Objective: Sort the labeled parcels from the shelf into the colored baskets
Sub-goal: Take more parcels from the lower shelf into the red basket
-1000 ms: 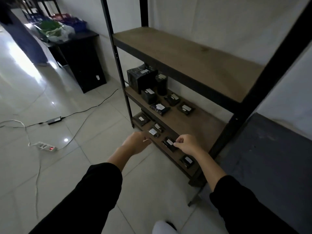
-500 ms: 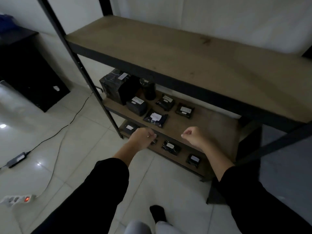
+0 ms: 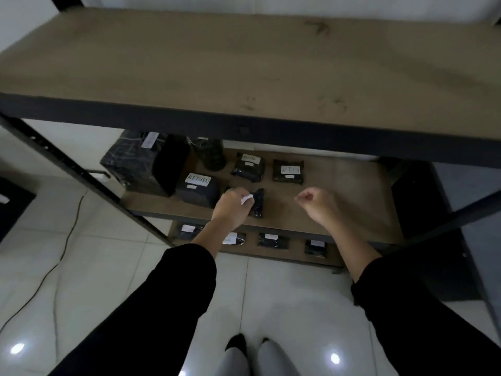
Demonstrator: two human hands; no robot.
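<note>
Gripping a small black parcel [image 3: 258, 203] near the middle shelf's [image 3: 339, 191] front edge, the left hand [image 3: 231, 208] begins a pick. The right hand [image 3: 315, 203] hovers curled and empty. Other labeled parcels [image 3: 287, 172] lie unsorted, so most of the work appears left.

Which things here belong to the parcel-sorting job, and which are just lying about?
Job: RETURN parcel; small parcel that the left hand grips; back-row parcels; bottom-shelf parcels; shelf.
Lying about: floor cable; black cabinet.
</note>
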